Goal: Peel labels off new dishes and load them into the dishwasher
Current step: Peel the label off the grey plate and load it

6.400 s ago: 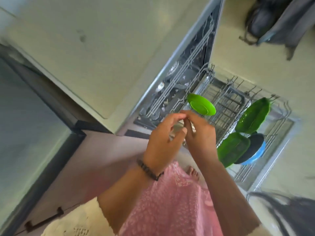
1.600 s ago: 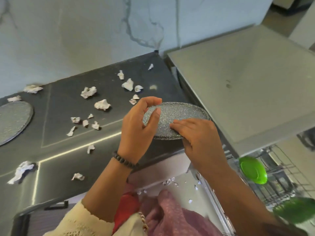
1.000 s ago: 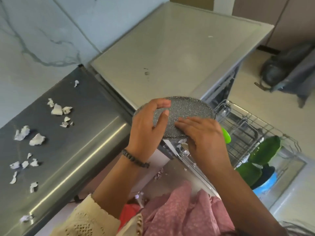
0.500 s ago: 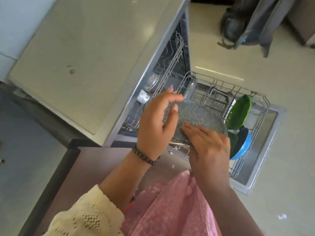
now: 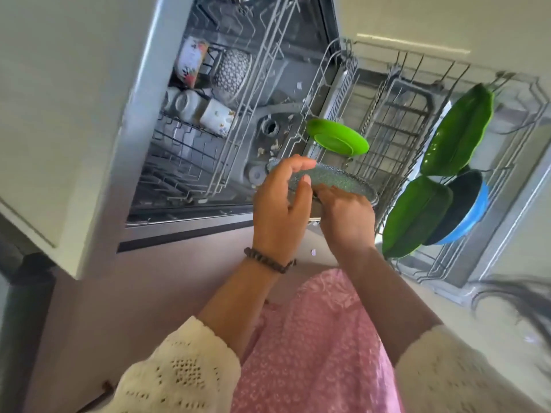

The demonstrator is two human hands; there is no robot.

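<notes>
So both hands are on a round speckled grey plate (image 5: 337,181), held nearly flat just above the near edge of the pulled-out lower wire rack (image 5: 387,120) of the open dishwasher (image 5: 143,120). The left hand (image 5: 281,210) has its fingers curled over the plate's left rim with the thumb against the face, so it's gripping it. The right hand (image 5: 347,216) holds the near edge, fingers curved onto the top of the plate. A dark beaded bracelet (image 5: 268,260) sits on the left wrist, and both arms have cream knitted sleeves (image 5: 179,371).

In the lower rack, a small bright green round plate (image 5: 340,140) is propped tilted just beyond the grey plate. Over on the right side of the rack stand two green leaf-shaped dishes (image 5: 459,129), one above the other in the picture, with a blue bowl with a dark inside (image 5: 465,216) leaning right beside the lower one.

Inside the machine, the upper rack (image 5: 226,93) holds a few patterned white mugs (image 5: 216,116) and a speckled cup lying on their sides. Little paper scraps (image 5: 274,146) are scattered on the dishwasher floor. Pink patterned fabric (image 5: 313,353) fills the bottom of the view.
</notes>
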